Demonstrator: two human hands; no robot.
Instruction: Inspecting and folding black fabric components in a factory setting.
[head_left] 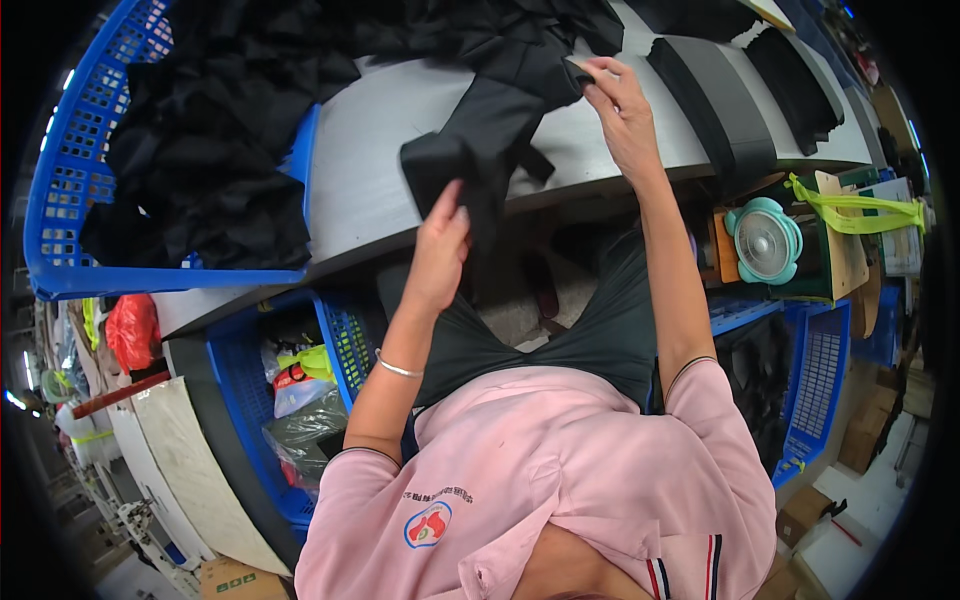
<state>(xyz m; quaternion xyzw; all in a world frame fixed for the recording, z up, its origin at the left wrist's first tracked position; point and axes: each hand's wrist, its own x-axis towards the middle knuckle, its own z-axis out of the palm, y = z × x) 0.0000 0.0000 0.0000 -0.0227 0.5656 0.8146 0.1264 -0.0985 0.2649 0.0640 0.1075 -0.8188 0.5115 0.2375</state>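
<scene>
A black fabric piece (490, 120) stretches between my hands above the front edge of the grey table (375, 160). My right hand (625, 120) pinches its far right end between thumb and fingers. At its lower left end, my left hand (440, 250) is closed on the edge, and the cloth there is slightly blurred. More loose black fabric (400, 25) lies behind this piece and runs into a heap (200, 140) that fills a blue basket (165, 283) at the left.
Neat stacks of black fabric (710, 100) lie on the table at the right. A small turquoise fan (767, 242) stands beside the table's right end. Below table height are a blue crate (240, 385) with plastic bags at left and another blue crate (815, 385) with black fabric at right.
</scene>
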